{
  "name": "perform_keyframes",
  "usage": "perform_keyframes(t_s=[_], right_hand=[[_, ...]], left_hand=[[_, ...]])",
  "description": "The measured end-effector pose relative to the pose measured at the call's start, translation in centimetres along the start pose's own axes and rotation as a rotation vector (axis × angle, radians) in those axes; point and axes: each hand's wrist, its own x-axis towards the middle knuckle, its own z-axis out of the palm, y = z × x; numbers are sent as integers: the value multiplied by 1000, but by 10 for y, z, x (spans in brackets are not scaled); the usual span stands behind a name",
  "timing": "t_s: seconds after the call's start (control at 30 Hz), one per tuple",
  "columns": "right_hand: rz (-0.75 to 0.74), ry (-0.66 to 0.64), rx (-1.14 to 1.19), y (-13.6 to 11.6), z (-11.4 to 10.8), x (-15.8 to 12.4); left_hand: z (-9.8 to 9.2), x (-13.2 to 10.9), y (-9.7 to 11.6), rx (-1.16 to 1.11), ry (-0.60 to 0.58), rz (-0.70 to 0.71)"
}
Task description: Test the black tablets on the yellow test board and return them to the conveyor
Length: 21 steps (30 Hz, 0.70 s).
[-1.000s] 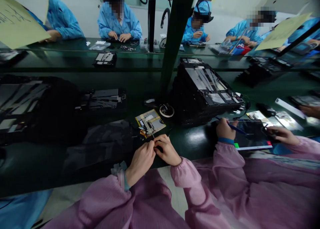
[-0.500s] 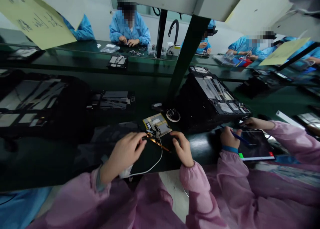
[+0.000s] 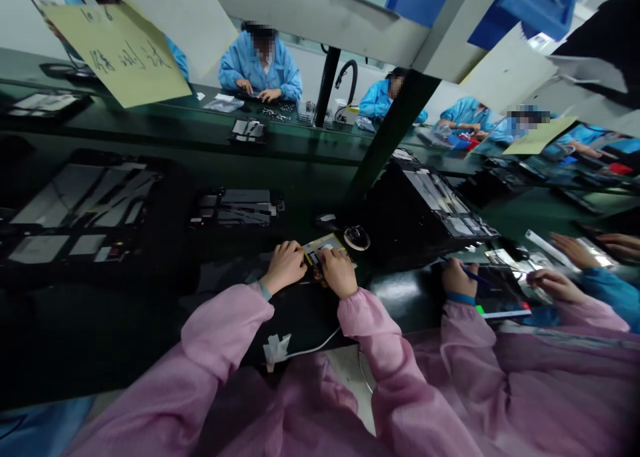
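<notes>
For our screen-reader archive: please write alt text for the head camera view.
The pink-sleeved left hand and right hand meet, fingers curled, over a small yellow card on a dark green bench. Beside them a co-worker's hand holds a blue pen over a tablet.

Electronics assy line, gowned workers (image 3: 260, 60)
</notes>
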Motion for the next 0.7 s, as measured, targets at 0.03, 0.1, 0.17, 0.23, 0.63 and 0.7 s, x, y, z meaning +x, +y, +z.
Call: perform_keyframes(t_s=[0.03,0.1,0.17,0.23,0.63,0.7], right_hand=[[4,-6,-5,1,-1,-1],[-6,-16,-5,0,-2,-1],[-26,-23,-1,-3,-2,-1],[-41,-36,-6,-5,-1,1],[-104,-120,8,-10,-3,19],[-123,-113,37,-4,-9,20]], left_hand=[[-1,0,0,-12,4,-3],[-2,-1,0,-31,15,-5],[-3,-1,1,-46,28,-3],[-5,-1,3,-58,39,-2],[-3,3,1,-151,67,-35],[-10,3,2,-187,82,-30]])
